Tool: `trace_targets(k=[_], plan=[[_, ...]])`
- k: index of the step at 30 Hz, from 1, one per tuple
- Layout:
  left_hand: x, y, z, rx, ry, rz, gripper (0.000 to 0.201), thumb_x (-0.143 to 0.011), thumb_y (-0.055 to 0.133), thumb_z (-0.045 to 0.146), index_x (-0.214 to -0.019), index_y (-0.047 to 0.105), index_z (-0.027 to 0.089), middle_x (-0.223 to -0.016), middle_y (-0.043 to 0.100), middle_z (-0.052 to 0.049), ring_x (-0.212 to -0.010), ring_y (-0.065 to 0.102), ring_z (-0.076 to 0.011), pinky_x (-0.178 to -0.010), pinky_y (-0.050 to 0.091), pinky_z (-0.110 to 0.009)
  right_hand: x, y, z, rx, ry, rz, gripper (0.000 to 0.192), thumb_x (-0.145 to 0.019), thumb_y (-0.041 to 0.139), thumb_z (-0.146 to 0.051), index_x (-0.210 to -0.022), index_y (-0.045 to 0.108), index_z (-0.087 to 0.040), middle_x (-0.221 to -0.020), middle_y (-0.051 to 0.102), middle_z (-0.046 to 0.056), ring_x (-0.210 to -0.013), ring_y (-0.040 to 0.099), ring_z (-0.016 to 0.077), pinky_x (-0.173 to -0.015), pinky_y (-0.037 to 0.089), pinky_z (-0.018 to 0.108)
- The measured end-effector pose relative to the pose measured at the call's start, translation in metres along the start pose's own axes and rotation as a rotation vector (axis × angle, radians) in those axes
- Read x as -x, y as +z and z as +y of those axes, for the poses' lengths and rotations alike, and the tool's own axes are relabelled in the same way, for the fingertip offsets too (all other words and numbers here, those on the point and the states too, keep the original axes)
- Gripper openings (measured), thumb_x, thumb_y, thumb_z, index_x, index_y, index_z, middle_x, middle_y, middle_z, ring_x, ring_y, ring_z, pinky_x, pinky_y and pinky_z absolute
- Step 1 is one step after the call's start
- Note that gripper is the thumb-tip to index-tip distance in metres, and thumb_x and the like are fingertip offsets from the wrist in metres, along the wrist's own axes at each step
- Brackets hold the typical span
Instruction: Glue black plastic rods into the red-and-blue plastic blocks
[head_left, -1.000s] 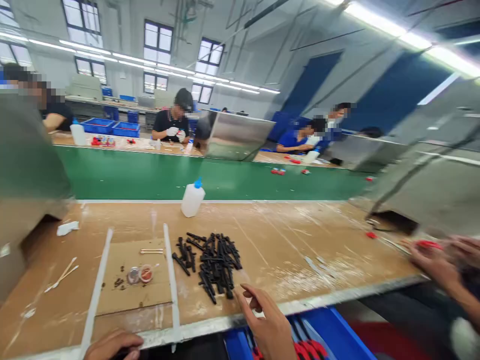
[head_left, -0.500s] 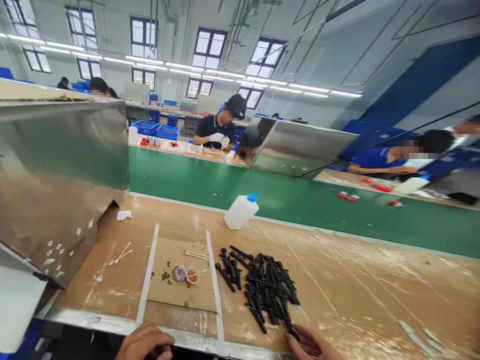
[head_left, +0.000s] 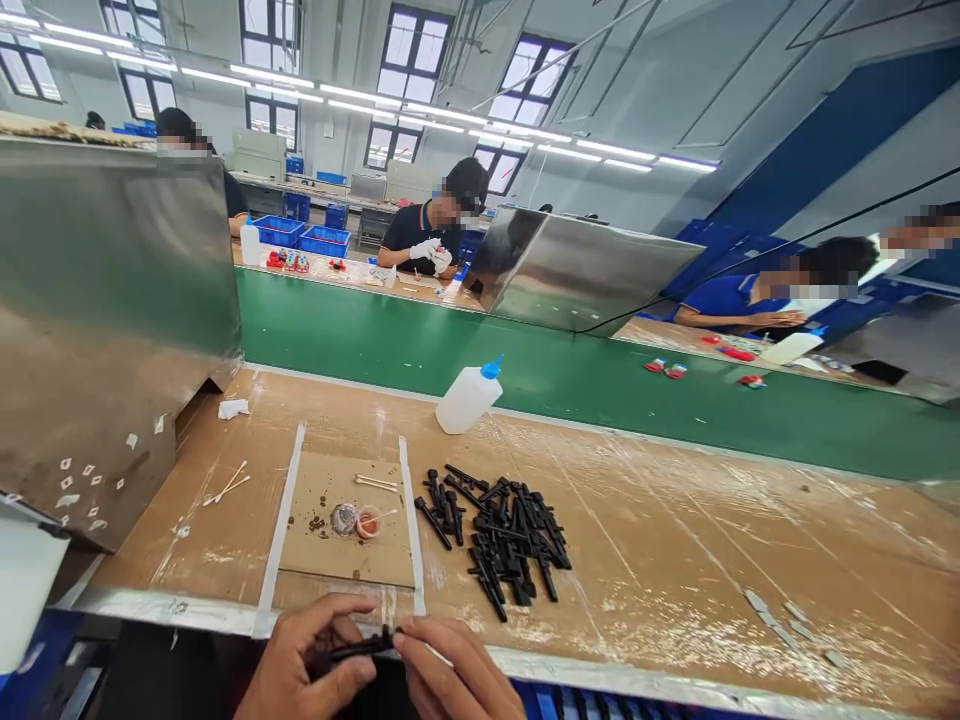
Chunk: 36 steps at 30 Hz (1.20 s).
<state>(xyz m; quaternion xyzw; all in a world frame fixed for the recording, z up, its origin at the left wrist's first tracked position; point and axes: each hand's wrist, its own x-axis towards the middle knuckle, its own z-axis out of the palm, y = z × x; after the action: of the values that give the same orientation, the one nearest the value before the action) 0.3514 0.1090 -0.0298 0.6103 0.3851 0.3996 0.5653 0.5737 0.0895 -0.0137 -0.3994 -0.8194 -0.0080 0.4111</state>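
Observation:
Between my two hands, over the table's front edge, is a slim black plastic part [head_left: 364,645] with small projections. My left hand [head_left: 311,660] is closed around one end, thumb below and fingers above. The fingertips of my right hand [head_left: 450,665] pinch the other end. Beyond my right hand lies a pile of similar black parts [head_left: 517,540] on the table. In front of my left hand, a cardboard sheet [head_left: 315,560] bears a small silvery cup [head_left: 344,519] and a small cup of reddish-orange stuff [head_left: 368,522] with a cotton swab in it.
A white bottle with a blue nozzle [head_left: 469,398] stands behind the pile. Cotton swabs [head_left: 226,484] lie at the left, beside a metal partition [head_left: 120,330]. A green conveyor belt [head_left: 337,335] runs across; co-workers sit beyond it.
My right hand has come from the pile's near edge to my left hand with a black part. Both hands now hold it. The view has shifted slightly.

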Motion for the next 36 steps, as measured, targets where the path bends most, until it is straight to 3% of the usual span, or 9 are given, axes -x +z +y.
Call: trace_targets(k=[3, 6, 8, 12, 15, 21, 25, 30, 36], plan=[[-0.001, -0.009, 0.006, -0.189, 0.013, 0.092, 0.017, -0.090, 0.067, 0.033, -0.101, 0.078, 0.026, -0.090, 0.081, -0.002, -0.081, 0.075, -0.0168, -0.077, 0.059, -0.021, -0.009, 0.023, -0.007, -0.074, -0.005, -0.055, 0.036, -0.091, 0.059, -0.005, -0.122, 0.065, -0.023, -0.104, 0.074, 0.007, -0.094, 0.071, 0.0188, -0.084, 0.060, 0.027], [-0.002, -0.018, 0.000, -0.377, 0.124, 0.148, 0.017, -0.091, 0.067, 0.027, -0.105, 0.076, 0.028, -0.098, 0.081, 0.000, -0.089, 0.075, -0.0167, -0.085, 0.057, -0.023, -0.012, 0.032, -0.003, -0.140, 0.068, -0.039, 0.033, -0.093, 0.057, -0.005, -0.119, 0.066, -0.023, -0.105, 0.072, 0.007, -0.098, 0.069, 0.0180, -0.088, 0.058, 0.028], [-0.004, -0.021, -0.007, -0.477, 0.202, 0.170, 0.020, -0.093, 0.065, 0.023, -0.111, 0.073, 0.028, -0.101, 0.080, -0.001, -0.093, 0.074, -0.0167, -0.086, 0.057, -0.025, -0.014, 0.037, 0.007, -0.167, 0.237, 0.028, 0.030, -0.094, 0.060, -0.013, -0.122, 0.065, -0.023, -0.108, 0.071, 0.007, -0.098, 0.068, 0.0182, -0.089, 0.057, 0.029], [-0.010, -0.017, -0.017, -0.626, 0.327, 0.172, 0.026, -0.095, 0.062, 0.015, -0.117, 0.067, 0.027, -0.097, 0.076, -0.001, -0.090, 0.068, -0.0182, -0.081, 0.055, -0.030, -0.025, 0.046, 0.034, -0.240, 0.742, 0.177, 0.038, -0.092, 0.066, -0.042, -0.122, 0.066, -0.019, -0.104, 0.071, 0.008, -0.084, 0.067, 0.0196, -0.078, 0.058, 0.032], [-0.012, -0.014, -0.020, -0.677, 0.383, 0.175, 0.025, -0.094, 0.061, 0.011, -0.114, 0.066, 0.024, -0.093, 0.073, -0.003, -0.087, 0.064, -0.0192, -0.078, 0.054, -0.032, -0.038, 0.052, 0.048, -0.381, 0.904, 0.150, 0.042, -0.089, 0.065, -0.052, -0.113, 0.072, -0.018, -0.099, 0.073, 0.009, -0.082, 0.066, 0.0212, -0.076, 0.055, 0.033], [-0.009, -0.017, -0.025, -0.685, 0.384, 0.154, 0.024, -0.094, 0.062, 0.010, -0.113, 0.064, 0.023, -0.091, 0.071, -0.003, -0.087, 0.062, -0.0195, -0.075, 0.052, -0.032, -0.059, 0.061, 0.046, -0.459, 0.830, 0.077, 0.029, -0.089, 0.068, -0.049, -0.097, 0.076, -0.023, -0.091, 0.072, 0.003, -0.075, 0.061, 0.0179, -0.071, 0.050, 0.029], [-0.007, -0.017, -0.029, -0.713, 0.396, 0.150, 0.024, -0.093, 0.062, 0.010, -0.114, 0.064, 0.021, -0.090, 0.069, -0.004, -0.084, 0.060, -0.0196, -0.073, 0.051, -0.033, -0.063, 0.061, 0.039, -0.351, 0.678, 0.055, 0.020, -0.092, 0.066, -0.042, -0.096, 0.076, -0.026, -0.094, 0.073, 0.002, -0.082, 0.064, 0.0182, -0.071, 0.050, 0.028], [-0.006, -0.016, -0.031, -0.729, 0.421, 0.157, 0.026, -0.093, 0.062, 0.008, -0.115, 0.064, 0.020, -0.089, 0.068, -0.004, -0.083, 0.058, -0.0195, -0.073, 0.051, -0.034, -0.051, 0.053, 0.038, -0.157, 0.595, 0.205, 0.016, -0.094, 0.067, -0.037, -0.098, 0.073, -0.023, -0.090, 0.075, 0.001, -0.074, 0.069, 0.0153, -0.073, 0.054, 0.026], [-0.006, -0.018, -0.029, -0.732, 0.437, 0.138, 0.029, -0.092, 0.063, 0.005, -0.118, 0.064, 0.019, -0.092, 0.069, -0.005, -0.084, 0.057, -0.0196, -0.074, 0.051, -0.034, -0.034, 0.056, 0.044, -0.171, 0.657, 0.329, 0.015, -0.090, 0.071, -0.035, -0.095, 0.074, -0.021, -0.089, 0.076, 0.002, -0.075, 0.071, 0.0155, -0.076, 0.055, 0.026]])
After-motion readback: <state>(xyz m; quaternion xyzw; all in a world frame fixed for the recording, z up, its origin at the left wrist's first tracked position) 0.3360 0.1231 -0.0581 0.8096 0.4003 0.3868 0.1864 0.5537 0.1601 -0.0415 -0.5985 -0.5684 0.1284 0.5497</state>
